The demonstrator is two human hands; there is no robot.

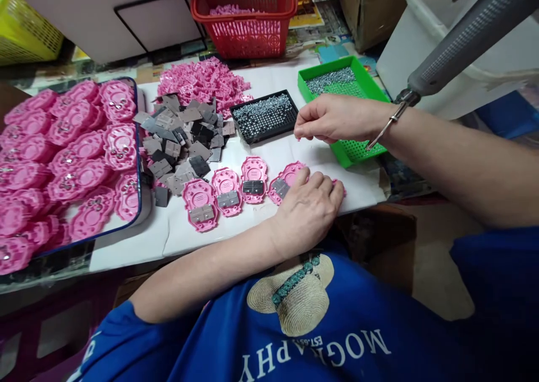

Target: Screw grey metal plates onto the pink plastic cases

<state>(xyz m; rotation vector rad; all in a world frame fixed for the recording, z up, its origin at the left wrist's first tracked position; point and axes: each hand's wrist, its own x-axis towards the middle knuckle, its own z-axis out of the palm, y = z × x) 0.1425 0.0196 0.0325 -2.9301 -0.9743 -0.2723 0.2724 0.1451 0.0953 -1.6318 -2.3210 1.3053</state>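
Observation:
My left hand [309, 210] lies over the right end of a row of pink casings, its fingers bent and closed on a pink casing [293, 172] that it partly covers. A grey plate lies in that casing. My right hand [332, 117] is above the white surface, with thumb and fingertips pinched on a small pink piece [298, 139]. To the left, three more casings lie in a row, one with a black plate [253, 187] and two with grey plates [202, 213]. A black tray [269, 137] of screws stands left of my right hand.
A green tray [362, 156] with screws sits behind my right hand, near a hanging screwdriver [429, 67]. Loose grey plates [181, 140] and pink parts [202, 81] are piled at the centre left. Stacked casings fill a blue-rimmed tray [137, 146]. A red basket [248, 33] stands behind.

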